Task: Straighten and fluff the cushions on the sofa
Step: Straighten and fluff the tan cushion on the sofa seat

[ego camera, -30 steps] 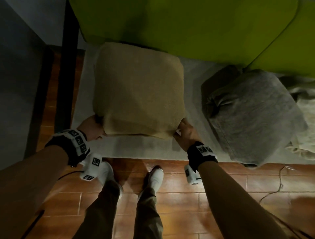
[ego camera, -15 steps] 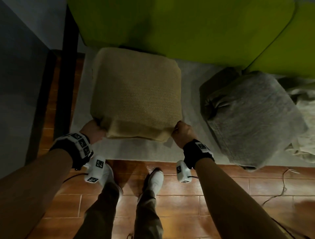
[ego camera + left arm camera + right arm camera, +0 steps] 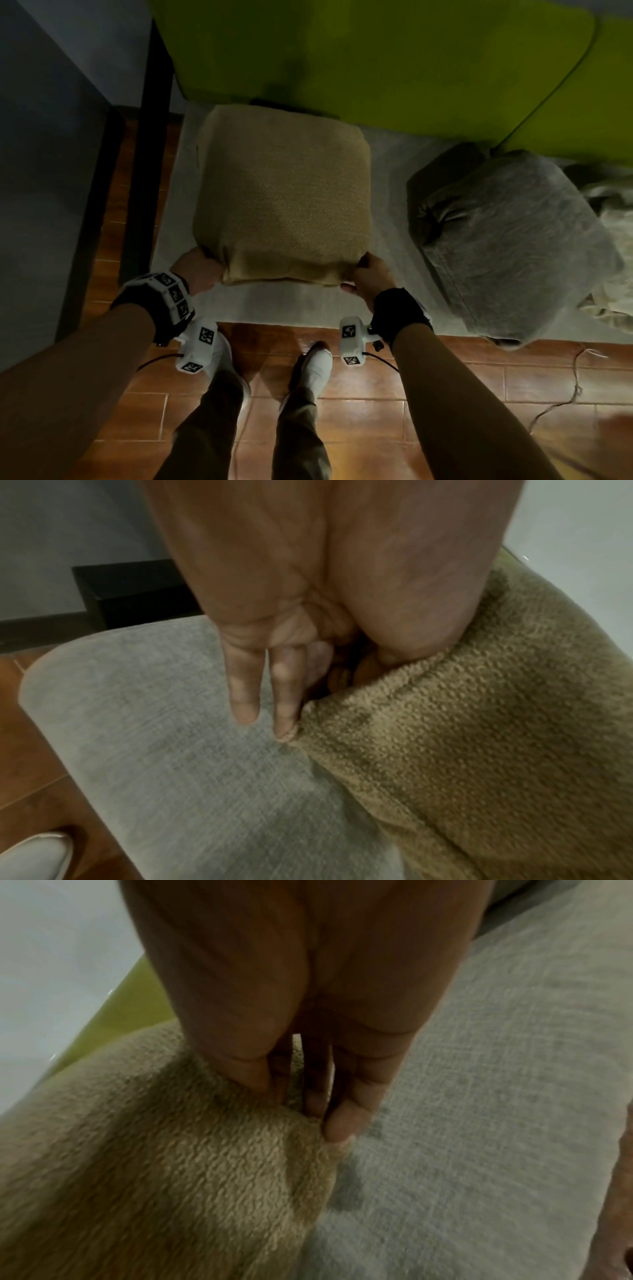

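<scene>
A tan knitted cushion (image 3: 284, 195) lies flat on the grey sofa seat (image 3: 390, 192), its far edge against the green backrest (image 3: 376, 61). My left hand (image 3: 205, 274) grips its near-left corner: in the left wrist view the thumb side presses into the tan cushion (image 3: 479, 723) and the fingers (image 3: 245, 696) run down beside the corner. My right hand (image 3: 366, 277) pinches the near-right corner, with the thumb dug into the tan cushion (image 3: 171, 1150) and the fingers (image 3: 346, 1123) down its side. A grey cushion (image 3: 507, 240) lies askew further right.
A dark frame (image 3: 150, 137) and a grey wall (image 3: 51, 171) stand left of the sofa. Pale crumpled fabric (image 3: 613, 219) sits at the far right. My two feet stand on the brown tiled floor (image 3: 376, 411), where a thin cord (image 3: 565, 394) trails at the right.
Both hands have kept hold of the near corners. The tan cushion has shifted slightly toward the seat's front edge, and its near side shows thicker.
</scene>
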